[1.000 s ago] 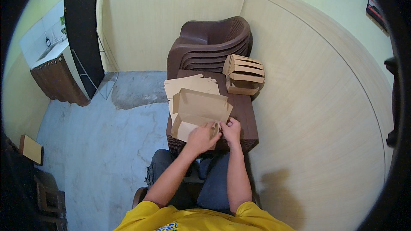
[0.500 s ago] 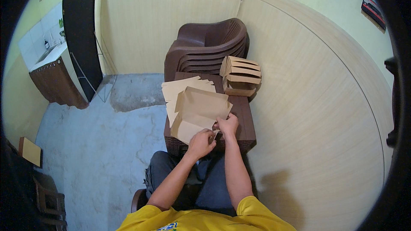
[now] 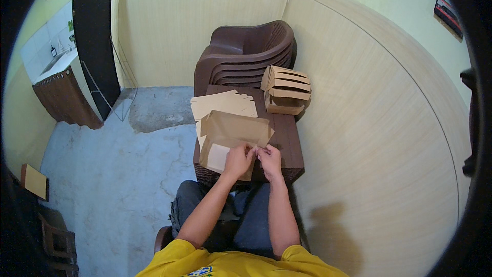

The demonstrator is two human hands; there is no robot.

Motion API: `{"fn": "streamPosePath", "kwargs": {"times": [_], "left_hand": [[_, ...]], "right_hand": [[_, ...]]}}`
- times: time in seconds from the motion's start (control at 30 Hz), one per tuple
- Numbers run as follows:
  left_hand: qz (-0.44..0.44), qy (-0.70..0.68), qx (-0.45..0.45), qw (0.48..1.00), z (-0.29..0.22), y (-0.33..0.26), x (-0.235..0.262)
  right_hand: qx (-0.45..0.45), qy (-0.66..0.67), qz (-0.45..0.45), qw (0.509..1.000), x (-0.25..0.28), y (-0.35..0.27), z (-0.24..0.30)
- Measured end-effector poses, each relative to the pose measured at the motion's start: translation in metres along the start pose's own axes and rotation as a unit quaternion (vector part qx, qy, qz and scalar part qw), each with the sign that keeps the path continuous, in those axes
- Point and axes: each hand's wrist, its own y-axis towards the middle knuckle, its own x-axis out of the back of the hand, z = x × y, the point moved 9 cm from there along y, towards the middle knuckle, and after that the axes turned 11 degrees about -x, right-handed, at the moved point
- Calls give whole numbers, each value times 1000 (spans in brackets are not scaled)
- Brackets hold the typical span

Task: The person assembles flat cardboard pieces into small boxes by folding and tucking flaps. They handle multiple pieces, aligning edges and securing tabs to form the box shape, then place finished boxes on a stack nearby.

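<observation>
A brown cardboard box [image 3: 237, 127], partly folded with its lid flap raised at the far side, rests on the near part of a dark brown table [image 3: 287, 146]. My left hand [image 3: 239, 160] reaches over the box's near right corner, fingers closed on the cardboard there. Right beside it, my right hand [image 3: 270, 161] pinches the same corner from the outside. The fingertips of both hands nearly meet, and they hide the corner's tabs. Flat cardboard blanks [image 3: 224, 103] lie beneath and behind the box.
Several folded cardboard boxes [image 3: 287, 90] are stacked at the table's far right. Behind the table stand stacked brown plastic armchairs [image 3: 246, 51]. A wood-panelled wall [image 3: 374, 123] runs along the right. To the left are a black ironing-board-like panel [image 3: 94, 41] and a sink counter [image 3: 59, 66].
The box has turned and tipped so its inside shows more. My left hand has moved up and inward over the corner; my right hand has lowered slightly toward it.
</observation>
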Motion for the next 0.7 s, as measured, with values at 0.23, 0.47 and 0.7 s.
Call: {"fn": "streamPosePath", "kwargs": {"times": [0.23, 0.47, 0.7], "left_hand": [[-22, 51, 68, 996, 12, 4, 5], [-3, -152, 100, 983, 61, 6, -19], [3, -161, 119, 980, 83, 3, -23]], "right_hand": [[25, -28, 87, 996, -17, -21, 6], [-27, -74, 25, 997, -6, -17, 7], [-31, -27, -76, 996, 3, -10, 5]]}}
